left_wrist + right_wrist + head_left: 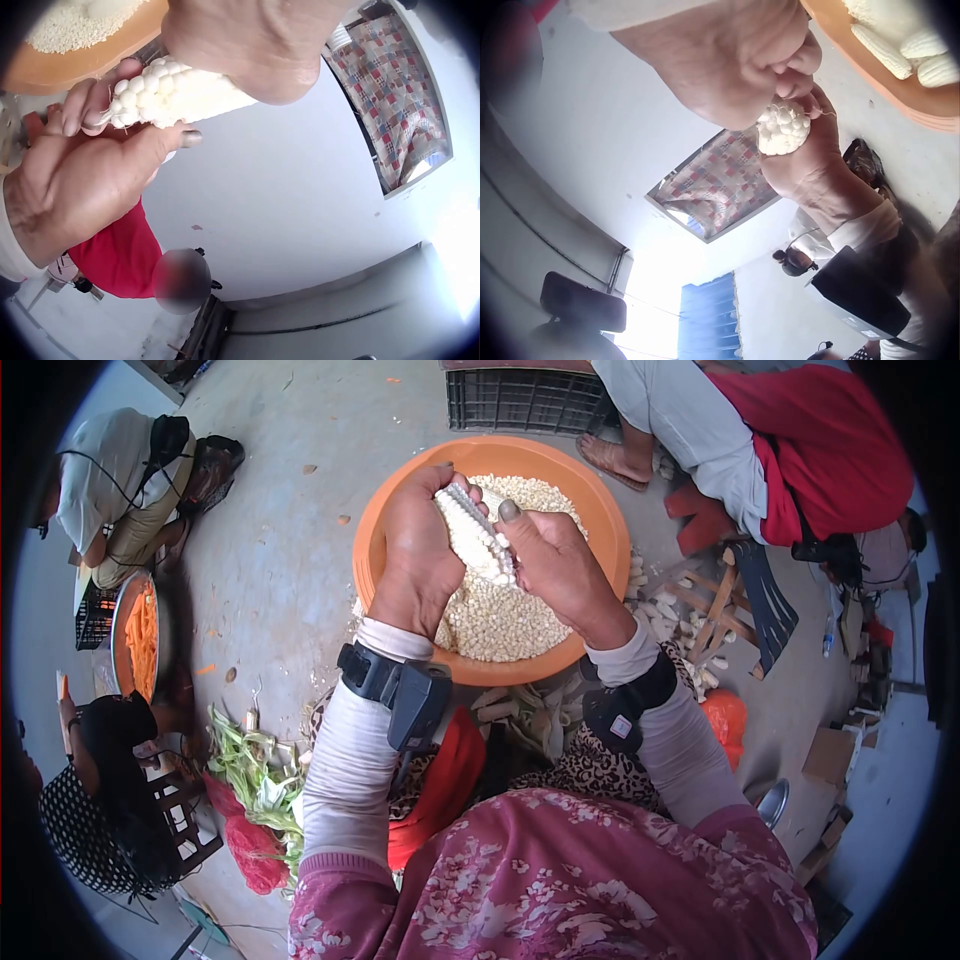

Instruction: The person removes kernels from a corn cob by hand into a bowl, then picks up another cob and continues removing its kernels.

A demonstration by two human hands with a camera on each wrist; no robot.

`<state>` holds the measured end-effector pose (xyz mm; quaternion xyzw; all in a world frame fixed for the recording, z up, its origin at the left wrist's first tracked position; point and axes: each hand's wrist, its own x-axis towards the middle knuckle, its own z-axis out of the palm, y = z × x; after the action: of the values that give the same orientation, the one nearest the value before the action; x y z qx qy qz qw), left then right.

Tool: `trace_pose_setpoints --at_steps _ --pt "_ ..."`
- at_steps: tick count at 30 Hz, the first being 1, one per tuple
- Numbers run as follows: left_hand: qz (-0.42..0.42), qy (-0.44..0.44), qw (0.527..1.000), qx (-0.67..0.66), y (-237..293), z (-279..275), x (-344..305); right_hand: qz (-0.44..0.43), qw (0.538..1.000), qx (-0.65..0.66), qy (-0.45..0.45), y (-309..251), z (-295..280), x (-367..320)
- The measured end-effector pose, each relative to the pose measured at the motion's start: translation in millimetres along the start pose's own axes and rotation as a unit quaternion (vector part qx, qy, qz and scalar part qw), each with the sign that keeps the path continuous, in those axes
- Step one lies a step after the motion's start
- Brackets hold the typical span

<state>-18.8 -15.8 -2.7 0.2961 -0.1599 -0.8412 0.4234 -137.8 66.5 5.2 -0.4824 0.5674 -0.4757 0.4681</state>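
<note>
Head view: holding a white corn cob [464, 532] above an orange basin [368, 550], slanting its long axis from upper left to lower right; curling the left hand [418, 545] round its left side, closing the right hand [568, 568] on its lower right end, touching with 2 hands, neither nearer. Left wrist view: stretching crosswise, ending at the right fingers. Right wrist view: showing 1 knobbly end between both palms.
</note>
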Motion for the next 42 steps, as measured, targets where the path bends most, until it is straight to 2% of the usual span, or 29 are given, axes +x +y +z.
trace_pose_setpoints --at_steps 3,5,6,8,11,15,18,20,23,27,30,32,36,38,42 --pt "0.015 0.034 0.999 0.028 -5 6 0 0.039 0.999 -0.004 0.002 -12 0 -2" --pt "0.033 0.031 0.996 0.071 -7 -1 5 0.005 0.993 -0.119 -0.028 -4 -1 0" --pt "0.033 0.031 0.996 0.071 -7 0 5 0.005 0.993 -0.119 -0.027 -3 -1 0" --pt "0.030 0.024 0.996 0.085 -7 1 3 -0.072 0.987 -0.140 -0.024 0 0 0" --pt "0.010 0.014 0.997 0.071 -6 -4 7 -0.070 0.986 -0.153 -0.024 6 -3 3" --pt "-0.014 -0.036 0.999 0.026 -2 -7 5 -0.053 0.996 -0.065 -0.008 11 -2 7" --pt "0.001 -0.025 0.999 0.048 -4 -2 2 -0.010 0.999 -0.037 0.008 7 -1 5" --pt "0.009 0.040 0.996 0.080 -9 6 2 0.023 0.997 -0.065 -0.016 -3 -2 4" --pt "0.027 0.038 0.988 0.147 -14 5 0 -0.015 0.993 -0.119 -0.017 -3 1 3" --pt "0.033 0.056 0.985 0.158 -13 3 1 -0.038 0.993 -0.109 -0.025 2 3 3" --pt "0.020 0.043 0.992 0.115 -10 -1 4 -0.069 0.993 -0.087 -0.033 5 3 6" --pt "-0.025 0.024 0.998 0.056 -8 -1 4 -0.079 0.995 -0.049 -0.035 6 0 8" --pt "-0.012 0.009 0.997 0.079 -6 3 1 -0.066 0.997 -0.039 -0.026 1 1 3" --pt "-0.009 -0.003 0.997 0.072 -8 2 4 -0.022 0.999 0.023 -0.014 -10 3 2" --pt "0.011 0.011 0.990 0.140 -10 7 -3 -0.033 0.997 -0.060 -0.020 1 0 7"
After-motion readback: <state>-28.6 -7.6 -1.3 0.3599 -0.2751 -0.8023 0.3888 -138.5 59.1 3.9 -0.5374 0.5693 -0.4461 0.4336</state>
